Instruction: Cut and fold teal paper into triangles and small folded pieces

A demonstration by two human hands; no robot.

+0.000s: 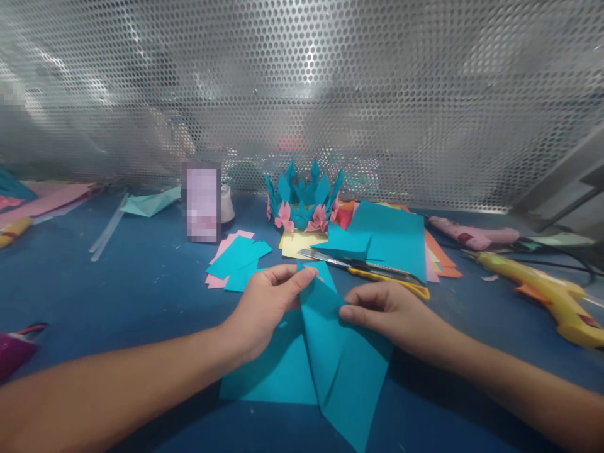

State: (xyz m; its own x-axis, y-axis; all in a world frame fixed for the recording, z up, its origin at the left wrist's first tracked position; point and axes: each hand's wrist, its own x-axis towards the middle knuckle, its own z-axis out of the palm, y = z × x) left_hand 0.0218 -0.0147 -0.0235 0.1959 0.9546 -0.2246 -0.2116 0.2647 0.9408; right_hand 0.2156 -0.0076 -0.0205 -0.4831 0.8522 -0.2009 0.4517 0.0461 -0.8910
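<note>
A sheet of teal paper [325, 333], partly folded over along a slanting edge, is held up between both hands. My left hand [268, 302] pinches its top corner between thumb and fingers. My right hand [387, 308] grips the folded edge on the right with thumb and bent fingers. Under it another teal sheet [278, 371] lies on the table. Just beyond the hands rests a utility knife [368, 267] with its blade out and a yellow grip. Behind that stands a teal paper crown [304, 195] with pink paper flowers along its base.
Small teal and pink paper pieces [240, 258] lie left of centre, near a propped phone [202, 204] and a white spool [227, 204]. Stacked coloured sheets [391, 233] are behind the knife. A yellow glue gun [542, 289] and a pink one [474, 234] lie right; a perforated metal panel [302, 75] closes the back.
</note>
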